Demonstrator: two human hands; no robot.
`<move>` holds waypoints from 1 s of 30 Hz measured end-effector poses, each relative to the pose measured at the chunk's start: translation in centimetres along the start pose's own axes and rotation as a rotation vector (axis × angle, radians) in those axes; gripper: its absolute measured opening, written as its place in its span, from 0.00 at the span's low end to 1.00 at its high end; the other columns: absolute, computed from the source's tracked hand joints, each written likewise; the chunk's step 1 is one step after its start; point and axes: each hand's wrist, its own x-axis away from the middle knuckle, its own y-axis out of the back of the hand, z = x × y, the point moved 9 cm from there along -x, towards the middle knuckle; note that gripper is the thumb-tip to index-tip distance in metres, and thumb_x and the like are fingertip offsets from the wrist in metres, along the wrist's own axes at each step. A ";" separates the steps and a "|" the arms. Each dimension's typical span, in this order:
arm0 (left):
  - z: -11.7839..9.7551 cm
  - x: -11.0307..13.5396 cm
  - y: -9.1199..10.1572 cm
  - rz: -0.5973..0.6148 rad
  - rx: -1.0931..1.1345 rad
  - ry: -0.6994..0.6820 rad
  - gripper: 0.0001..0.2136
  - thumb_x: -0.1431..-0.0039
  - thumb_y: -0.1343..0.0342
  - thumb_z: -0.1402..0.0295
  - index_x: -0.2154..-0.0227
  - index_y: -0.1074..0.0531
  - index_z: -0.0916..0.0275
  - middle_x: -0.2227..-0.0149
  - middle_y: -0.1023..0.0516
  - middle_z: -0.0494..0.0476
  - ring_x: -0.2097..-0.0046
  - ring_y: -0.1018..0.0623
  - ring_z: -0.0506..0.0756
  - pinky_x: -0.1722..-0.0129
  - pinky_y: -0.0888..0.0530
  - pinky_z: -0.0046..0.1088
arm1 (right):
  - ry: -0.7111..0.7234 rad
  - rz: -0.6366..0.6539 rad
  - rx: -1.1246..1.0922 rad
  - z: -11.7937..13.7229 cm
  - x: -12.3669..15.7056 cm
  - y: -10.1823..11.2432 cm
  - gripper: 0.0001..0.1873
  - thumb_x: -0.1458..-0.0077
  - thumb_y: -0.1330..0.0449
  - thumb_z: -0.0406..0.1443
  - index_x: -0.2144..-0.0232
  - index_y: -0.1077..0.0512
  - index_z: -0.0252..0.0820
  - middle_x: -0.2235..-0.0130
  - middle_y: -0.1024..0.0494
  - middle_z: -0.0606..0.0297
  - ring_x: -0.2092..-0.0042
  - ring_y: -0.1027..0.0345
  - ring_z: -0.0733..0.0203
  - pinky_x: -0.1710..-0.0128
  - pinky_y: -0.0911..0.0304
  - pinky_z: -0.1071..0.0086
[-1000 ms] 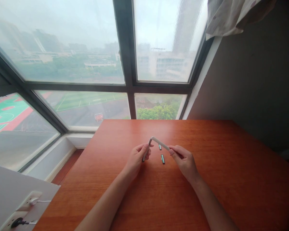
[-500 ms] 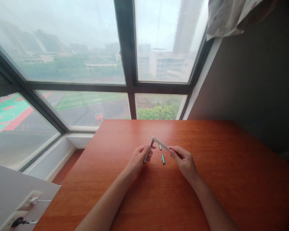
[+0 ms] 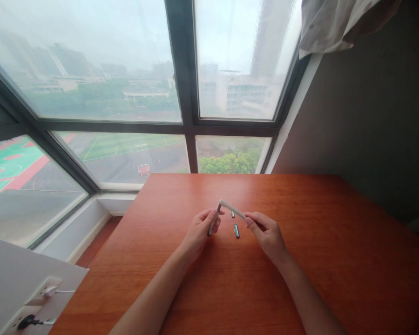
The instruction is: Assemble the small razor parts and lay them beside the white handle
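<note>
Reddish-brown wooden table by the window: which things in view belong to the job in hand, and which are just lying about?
Seemingly part of the job:
Slim pale angled bar, held in left hand and right hand
Two small dark green-striped oblong pieces

Apparently just about:
White plug with cable
Rounded black plug
Pale cloth curtain

Glossy reddish-brown wooden table before dark-grey-framed glass windows, pale hazy daylight, green sports field and leafy treetops outside, pale fabric curtain at upper right, shadowed grey wall, white wall sockets at lower left, reddish-brown floor beyond
</note>
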 end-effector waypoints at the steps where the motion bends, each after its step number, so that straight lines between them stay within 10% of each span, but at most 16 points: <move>1: 0.0 0.0 0.0 -0.002 0.003 -0.002 0.20 0.50 0.39 0.52 0.64 0.24 0.66 0.79 0.35 0.49 0.77 0.39 0.46 0.77 0.44 0.23 | -0.006 0.003 0.003 -0.1 0.0 0.0 0.15 0.42 0.44 0.43 0.63 0.23 0.39 0.70 0.26 0.63 0.68 0.32 0.60 0.68 0.36 0.70; 30: -0.3 0.0 0.4 -0.015 0.018 -0.032 0.20 0.50 0.38 0.53 0.62 0.24 0.66 0.76 0.33 0.51 0.75 0.37 0.47 0.74 0.41 0.24 | -0.037 -0.021 0.007 -0.7 0.0 0.4 0.19 0.41 0.47 0.45 0.61 0.22 0.39 0.73 0.27 0.64 0.69 0.33 0.60 0.68 0.37 0.70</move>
